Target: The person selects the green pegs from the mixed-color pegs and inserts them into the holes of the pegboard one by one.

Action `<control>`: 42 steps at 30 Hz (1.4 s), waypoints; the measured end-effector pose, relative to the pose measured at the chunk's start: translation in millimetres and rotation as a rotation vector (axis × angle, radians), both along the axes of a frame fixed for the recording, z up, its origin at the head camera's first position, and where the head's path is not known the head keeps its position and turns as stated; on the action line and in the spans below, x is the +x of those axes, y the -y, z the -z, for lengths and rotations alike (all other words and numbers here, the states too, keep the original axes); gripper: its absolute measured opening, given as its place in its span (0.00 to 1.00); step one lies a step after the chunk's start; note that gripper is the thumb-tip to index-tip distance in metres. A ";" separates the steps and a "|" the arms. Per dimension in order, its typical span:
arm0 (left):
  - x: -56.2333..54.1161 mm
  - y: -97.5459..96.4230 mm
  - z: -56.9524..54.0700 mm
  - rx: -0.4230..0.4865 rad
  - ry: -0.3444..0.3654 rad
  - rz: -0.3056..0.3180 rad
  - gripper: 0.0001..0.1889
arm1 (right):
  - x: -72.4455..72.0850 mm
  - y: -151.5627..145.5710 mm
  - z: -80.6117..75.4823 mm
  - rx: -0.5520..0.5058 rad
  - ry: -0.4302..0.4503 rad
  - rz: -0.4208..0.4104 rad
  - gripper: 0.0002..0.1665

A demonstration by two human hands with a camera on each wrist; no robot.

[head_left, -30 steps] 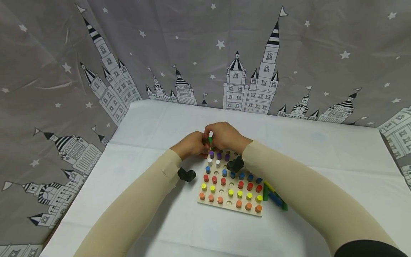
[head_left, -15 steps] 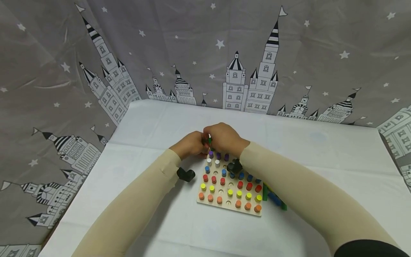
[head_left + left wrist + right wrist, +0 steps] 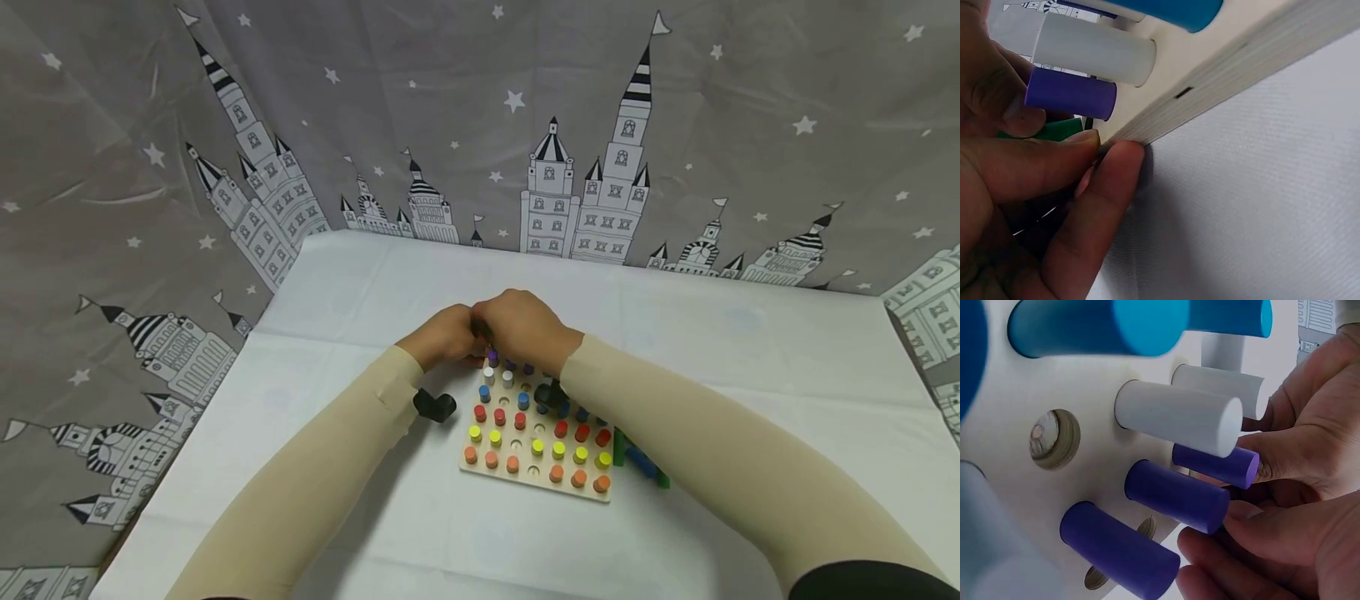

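Note:
A pale wooden pegboard (image 3: pixel 544 481) with rows of coloured pegs stands on the white cloth. My left hand (image 3: pixel 447 333) pinches its far left corner between thumb and finger, close up in the left wrist view. My right hand (image 3: pixel 525 329) is bent over that same corner. In the left wrist view its thumb and fingers hold a green peg (image 3: pixel 1063 129), beside a purple peg (image 3: pixel 1072 94); the peg's lower end is mostly hidden. Purple pegs (image 3: pixel 1175 495) and white pegs (image 3: pixel 1179 415) stand near the right fingers in the right wrist view.
Loose green and blue pieces (image 3: pixel 641 462) lie by the board's right side, partly under the right sleeve. Some holes, such as one bare hole (image 3: pixel 1054 439), hold no peg. A grey curtain (image 3: pixel 450 108) printed with castles hangs behind the white cloth (image 3: pixel 375 283).
The green peg, seen upright between the hands with its pale top, has sunk out of sight in the head view as my right hand moved slightly down and left. The left hand stays put.

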State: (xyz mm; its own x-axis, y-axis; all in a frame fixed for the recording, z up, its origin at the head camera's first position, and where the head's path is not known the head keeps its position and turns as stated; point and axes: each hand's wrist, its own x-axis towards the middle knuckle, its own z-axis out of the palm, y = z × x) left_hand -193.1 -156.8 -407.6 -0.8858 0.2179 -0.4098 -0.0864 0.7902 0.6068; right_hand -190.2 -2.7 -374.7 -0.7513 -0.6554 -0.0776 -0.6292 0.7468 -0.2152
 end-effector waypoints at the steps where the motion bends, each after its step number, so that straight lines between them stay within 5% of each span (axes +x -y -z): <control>1: -0.3 0.2 0.4 0.002 0.000 -0.001 0.05 | -0.3 -0.2 0.1 0.003 0.002 -0.002 0.08; 26: -0.9 -0.2 2.5 0.110 0.038 -0.017 0.03 | -2.4 -10.6 -3.5 0.039 -0.038 -0.018 0.09; 34: -1.7 0.6 0.8 0.045 0.007 0.005 0.03 | -5.1 -11.2 -4.2 0.037 0.062 -0.055 0.11; 42: -1.5 0.6 0.8 0.065 0.017 0.008 0.04 | -3.6 -9.0 -2.6 0.085 0.050 -0.049 0.07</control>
State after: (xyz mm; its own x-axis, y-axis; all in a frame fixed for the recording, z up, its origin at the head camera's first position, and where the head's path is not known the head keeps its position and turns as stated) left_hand -194.7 -157.4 -408.4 -0.8769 0.2516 -0.4095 -0.0911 0.7497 0.6555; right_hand -193.8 6.3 -372.0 -0.7126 -0.6804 -0.1709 -0.6552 0.7326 -0.1847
